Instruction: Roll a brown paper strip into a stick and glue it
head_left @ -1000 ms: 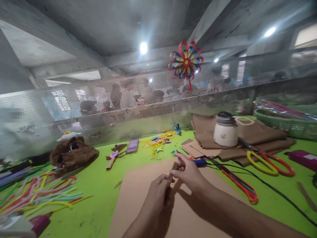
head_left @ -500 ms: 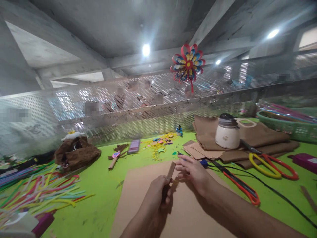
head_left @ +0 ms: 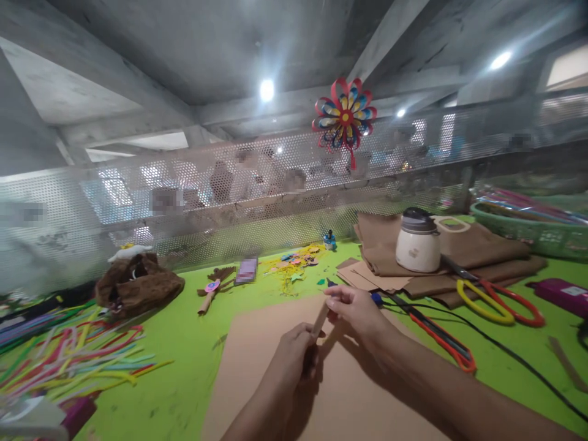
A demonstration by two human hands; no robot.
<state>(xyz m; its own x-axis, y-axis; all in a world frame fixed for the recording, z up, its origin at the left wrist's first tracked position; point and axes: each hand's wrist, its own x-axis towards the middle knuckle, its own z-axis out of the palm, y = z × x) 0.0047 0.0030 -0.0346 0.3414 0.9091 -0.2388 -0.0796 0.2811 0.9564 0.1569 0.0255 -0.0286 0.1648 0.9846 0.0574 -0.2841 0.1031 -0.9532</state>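
Observation:
My left hand (head_left: pixel 294 352) is closed around a narrow brown paper tube or folded strip (head_left: pixel 320 320), its upper end sticking out above the fist. Thumb and fingers of my right hand (head_left: pixel 358 312) pinch that upper end; whether anything else is between them cannot be seen. Both hands are over a large tan sheet of card or paper (head_left: pixel 257 349) on the green table (head_left: pixel 184 343). Beyond my right hand, a blue tool (head_left: pixel 376 299) trails a black cable. To its right lie orange-handled scissors (head_left: pixel 448 343).
Yellow-and-red-handled scissors (head_left: pixel 487 300) and a white lidded jug (head_left: pixel 418 248) rest on brown sheets (head_left: pixel 491 245) at right. Left are colourful fuzzy stems (head_left: pixel 82 355), a brown plush bag (head_left: pixel 138 285) and a small paper figure (head_left: pixel 214 288). A mesh barrier (head_left: pixel 229 226) stands behind.
My right hand's fingers have closed from spread beside the brown paper piece to pinching its top end. My left hand keeps its hold. The view has shifted slightly.

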